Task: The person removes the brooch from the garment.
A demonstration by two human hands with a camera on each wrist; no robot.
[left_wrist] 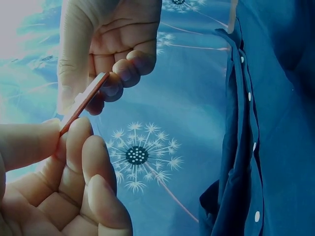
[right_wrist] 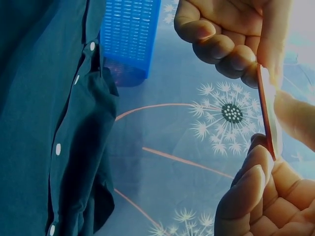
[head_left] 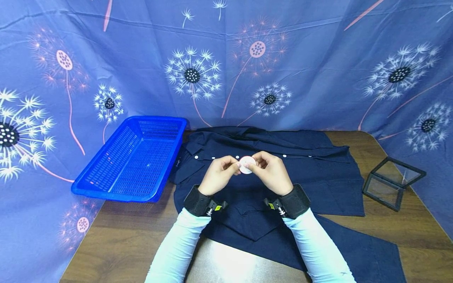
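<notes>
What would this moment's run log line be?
left hand pinches white disc | right hand pinches white disc | dark shirt below | blue basket at left

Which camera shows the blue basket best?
The head view: it has the blue basket fully in frame, with rim, floor and mesh walls showing. The right wrist view catches only part of it, cut off by the top edge; the left wrist view shows none.
</notes>
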